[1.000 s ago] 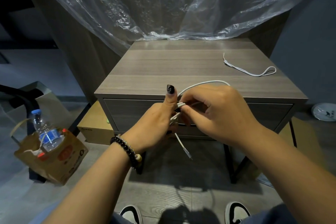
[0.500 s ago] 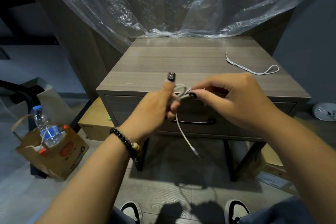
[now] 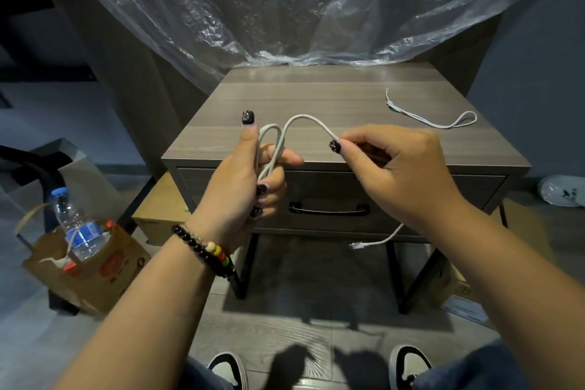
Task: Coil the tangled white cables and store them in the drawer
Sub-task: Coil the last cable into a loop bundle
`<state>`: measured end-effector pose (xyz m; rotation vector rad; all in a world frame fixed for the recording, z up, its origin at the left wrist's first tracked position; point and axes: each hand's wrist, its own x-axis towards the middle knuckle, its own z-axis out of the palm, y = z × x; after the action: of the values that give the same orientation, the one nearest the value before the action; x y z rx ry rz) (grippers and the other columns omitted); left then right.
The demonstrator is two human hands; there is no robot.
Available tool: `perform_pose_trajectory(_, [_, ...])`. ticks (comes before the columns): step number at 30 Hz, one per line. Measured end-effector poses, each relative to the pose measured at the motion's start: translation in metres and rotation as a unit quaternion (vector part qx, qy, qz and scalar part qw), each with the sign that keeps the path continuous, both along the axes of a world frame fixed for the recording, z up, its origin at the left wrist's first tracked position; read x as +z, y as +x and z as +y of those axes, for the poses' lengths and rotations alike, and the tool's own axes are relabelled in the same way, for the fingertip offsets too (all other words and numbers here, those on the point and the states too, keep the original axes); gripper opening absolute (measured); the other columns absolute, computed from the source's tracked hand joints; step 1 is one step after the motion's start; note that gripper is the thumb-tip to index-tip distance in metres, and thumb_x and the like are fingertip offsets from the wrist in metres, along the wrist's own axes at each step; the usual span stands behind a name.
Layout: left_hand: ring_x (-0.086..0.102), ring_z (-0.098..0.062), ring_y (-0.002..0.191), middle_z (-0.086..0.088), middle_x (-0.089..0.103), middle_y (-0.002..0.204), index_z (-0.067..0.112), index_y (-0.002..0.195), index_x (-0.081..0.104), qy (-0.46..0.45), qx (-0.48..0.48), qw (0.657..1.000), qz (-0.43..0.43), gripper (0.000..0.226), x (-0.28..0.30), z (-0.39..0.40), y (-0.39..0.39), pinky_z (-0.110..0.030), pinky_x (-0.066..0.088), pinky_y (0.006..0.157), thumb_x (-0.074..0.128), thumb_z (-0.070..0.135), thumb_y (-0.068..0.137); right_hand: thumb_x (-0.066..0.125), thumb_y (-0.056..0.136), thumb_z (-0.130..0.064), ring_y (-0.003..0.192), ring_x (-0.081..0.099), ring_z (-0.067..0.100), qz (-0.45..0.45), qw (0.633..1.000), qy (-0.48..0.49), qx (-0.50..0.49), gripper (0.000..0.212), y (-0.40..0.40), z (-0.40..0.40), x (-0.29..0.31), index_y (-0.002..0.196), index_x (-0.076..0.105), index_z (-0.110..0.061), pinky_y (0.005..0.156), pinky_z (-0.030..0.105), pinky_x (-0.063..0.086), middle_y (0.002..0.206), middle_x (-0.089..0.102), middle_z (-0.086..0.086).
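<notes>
My left hand (image 3: 250,177) grips a small coil of white cable (image 3: 304,119) in front of the nightstand, thumb up. From the coil the cable arches right to my right hand (image 3: 395,165), which pinches it between thumb and forefinger. Its free end with the plug (image 3: 357,245) hangs below my right wrist. A second white cable (image 3: 437,119) lies loose on the right of the wooden top (image 3: 316,98). The drawer (image 3: 411,193) below is closed, with a black handle (image 3: 329,208).
Clear plastic sheeting (image 3: 285,10) drapes over the back of the nightstand. A paper bag with a water bottle (image 3: 79,231) stands on the floor at left, a cardboard box (image 3: 158,215) beside the nightstand leg. My shoes (image 3: 228,370) show at the bottom.
My hands have drawn apart; the right hand slid right along the cable, leaving an arch between them. The hanging end swung from under my left hand to below my right wrist.
</notes>
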<state>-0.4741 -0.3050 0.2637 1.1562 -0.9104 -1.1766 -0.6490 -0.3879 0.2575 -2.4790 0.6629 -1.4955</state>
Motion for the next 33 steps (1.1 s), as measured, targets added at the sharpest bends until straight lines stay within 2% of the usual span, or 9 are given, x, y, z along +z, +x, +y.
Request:
perform_pose_trajectory(3, [0.025, -0.008, 0.037, 0.005, 0.029, 0.047, 0.011, 0.079, 0.067, 0.017, 0.040, 0.995, -0.092, 0.074, -0.005, -0.003, 0.000, -0.018, 0.022, 0.040, 0.016, 0.061, 0.096, 0.064, 0.090, -0.016, 0.068, 0.066, 0.014, -0.005, 1.000, -0.024, 0.006, 0.013, 0.004, 0.003, 0.000, 0.089, 0.075, -0.008, 0.061, 0.036, 0.051, 0.079, 0.073, -0.001])
perform_pose_trajectory(7, [0.024, -0.011, 0.038, 0.003, 0.030, 0.047, 0.010, 0.079, 0.062, 0.063, 0.040, 0.989, -0.127, 0.079, -0.006, -0.003, -0.004, -0.018, 0.020, 0.041, 0.011, 0.069, 0.089, 0.060, 0.094, -0.020, 0.071, 0.067, 0.022, 0.047, 0.996, -0.073, 0.033, 0.019, 0.009, 0.007, -0.004, 0.096, 0.074, -0.008, 0.059, 0.039, 0.053, 0.083, 0.073, 0.002])
perform_pose_trajectory(10, [0.023, -0.011, 0.041, 0.003, 0.031, 0.051, 0.016, 0.073, 0.059, 0.081, 0.017, 0.987, -0.136, 0.071, -0.006, -0.002, -0.002, -0.019, 0.019, 0.041, 0.031, 0.082, 0.077, 0.053, 0.098, -0.024, 0.061, 0.061, 0.024, 0.093, 0.987, -0.123, 0.038, 0.025, 0.012, 0.011, -0.004, 0.095, 0.073, -0.009, 0.049, 0.040, 0.048, 0.074, 0.067, 0.002])
perform_pose_trajectory(14, [0.022, -0.012, 0.044, 0.001, 0.028, 0.057, 0.018, 0.074, 0.051, 0.086, -0.011, 0.985, -0.151, 0.050, -0.006, 0.000, 0.000, -0.027, 0.015, 0.048, 0.047, 0.069, 0.073, 0.053, 0.098, -0.023, 0.055, 0.055, 0.023, 0.121, 0.979, -0.163, 0.031, 0.024, 0.016, 0.017, -0.004, 0.093, 0.073, -0.011, 0.041, 0.038, 0.044, 0.068, 0.061, 0.001])
perform_pose_trajectory(17, [0.023, -0.010, 0.040, 0.004, 0.027, 0.050, 0.017, 0.074, 0.049, 0.089, -0.002, 0.985, -0.146, 0.041, -0.005, 0.000, -0.004, -0.024, 0.016, 0.046, 0.051, 0.058, 0.072, 0.051, 0.097, -0.026, 0.056, 0.056, 0.024, 0.138, 0.978, -0.151, 0.031, 0.026, 0.016, 0.017, -0.005, 0.093, 0.073, -0.013, 0.041, 0.037, 0.044, 0.072, 0.062, 0.000])
perform_pose_trajectory(24, [0.019, -0.013, 0.044, 0.002, 0.025, 0.051, 0.021, 0.060, 0.048, 0.092, 0.012, 0.984, -0.154, 0.033, -0.003, 0.001, -0.002, -0.019, 0.017, 0.043, 0.056, 0.049, 0.072, 0.054, 0.094, -0.022, 0.058, 0.058, 0.024, 0.131, 0.979, -0.153, 0.024, 0.022, 0.017, 0.024, -0.005, 0.090, 0.073, -0.011, 0.040, 0.032, 0.041, 0.075, 0.064, 0.000])
perform_pose_trajectory(26, [0.018, -0.014, 0.046, 0.001, 0.023, 0.052, 0.022, 0.057, 0.048, 0.089, 0.021, 0.984, -0.155, 0.034, -0.002, 0.002, -0.001, -0.020, 0.017, 0.043, 0.062, 0.044, 0.078, 0.056, 0.094, -0.021, 0.059, 0.058, 0.023, 0.135, 0.979, -0.153, 0.024, 0.020, 0.017, 0.024, -0.004, 0.091, 0.072, -0.011, 0.041, 0.031, 0.041, 0.077, 0.065, 0.000])
perform_pose_trajectory(29, [0.022, -0.015, 0.046, -0.003, 0.026, 0.054, 0.020, 0.057, 0.047, 0.084, 0.049, 0.982, -0.163, 0.035, -0.003, 0.000, -0.003, -0.024, 0.018, 0.044, 0.058, 0.035, 0.086, 0.059, 0.092, -0.021, 0.061, 0.056, 0.020, 0.138, 0.982, -0.124, 0.033, 0.016, 0.018, 0.024, -0.008, 0.094, 0.072, -0.012, 0.045, 0.029, 0.041, 0.078, 0.064, -0.002])
perform_pose_trajectory(33, [0.033, -0.011, 0.042, 0.003, 0.038, 0.049, 0.013, 0.065, 0.053, 0.063, 0.115, 0.976, -0.176, 0.033, -0.006, -0.005, -0.002, -0.021, 0.025, 0.042, 0.052, 0.036, 0.089, 0.052, 0.094, -0.025, 0.064, 0.058, 0.021, 0.152, 0.984, -0.065, 0.063, 0.025, 0.021, 0.025, -0.013, 0.107, 0.071, -0.014, 0.050, 0.038, 0.048, 0.079, 0.064, -0.002])
